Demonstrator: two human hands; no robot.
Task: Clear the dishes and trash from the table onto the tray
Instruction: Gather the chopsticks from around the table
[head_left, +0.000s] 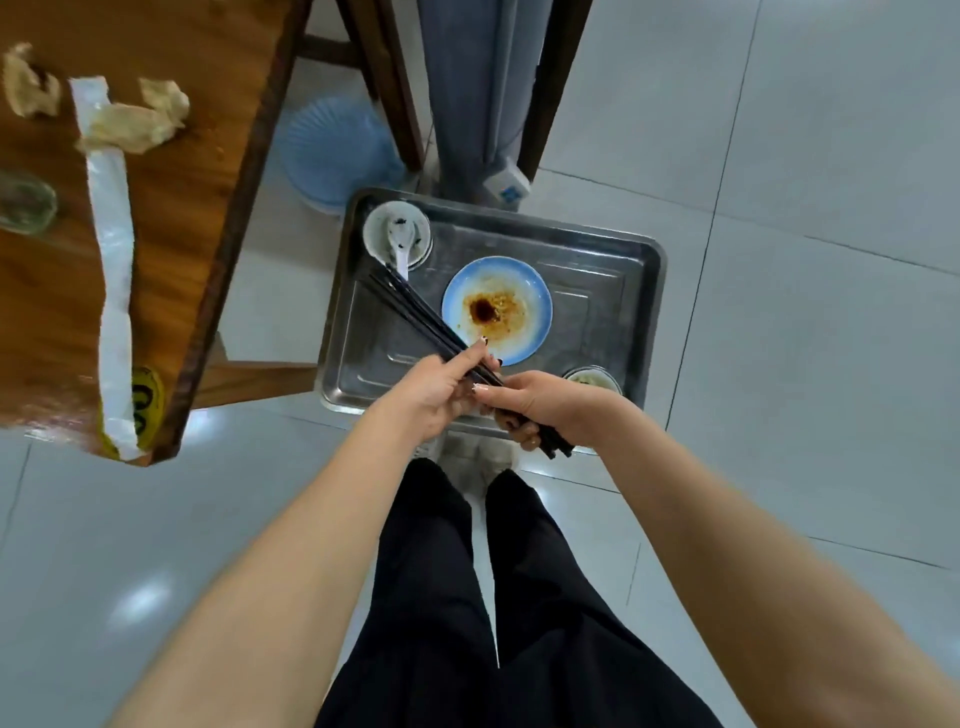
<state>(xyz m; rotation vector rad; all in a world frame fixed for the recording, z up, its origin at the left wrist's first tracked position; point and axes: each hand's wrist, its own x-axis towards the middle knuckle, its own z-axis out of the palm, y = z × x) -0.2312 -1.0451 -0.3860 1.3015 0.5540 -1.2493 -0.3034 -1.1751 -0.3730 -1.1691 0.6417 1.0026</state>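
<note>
A metal tray (613, 291) lies on the floor in front of me. It holds a blue-rimmed plate (496, 309) with sauce stains, a white bowl (376, 228) with a white spoon (401, 244) in it, and a small dish (592, 378) at its near right corner. Over the tray's near edge, my left hand (431, 389) and my right hand (540, 408) both grip a bundle of black chopsticks (415, 312). The tips point toward the white bowl. On the wooden table (182, 171) at the left lie crumpled tissues (135, 124), a long white wrapper (114, 270) and a glass (23, 205).
A blue fan (337, 150) stands on the tiled floor beyond the tray, next to wooden legs (395, 78) and a grey upright post (478, 93). A yellow sticker (148, 400) marks the table's near corner. My legs in black trousers (493, 597) stand just before the tray.
</note>
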